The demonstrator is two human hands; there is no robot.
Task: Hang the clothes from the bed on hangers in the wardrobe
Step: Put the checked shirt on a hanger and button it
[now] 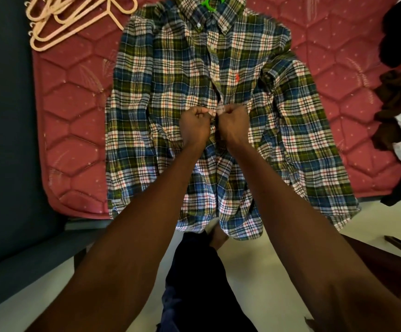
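Shirt (170, 75), one; two pinching hands (195, 124)

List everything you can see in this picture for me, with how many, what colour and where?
plaid shirt: one, green, blue and white check, spread flat on the bed, hem hanging over the near edge
green hanger: one, hook showing at the collar
spare hangers: a pile, pale pink, top left on the bed
bed cover: one, red, quilted
clothes pile: dark and white garments, right edge
floor: pale, below the bed
left hand: pinching the shirt's front placket
right hand: pinching the placket opposite
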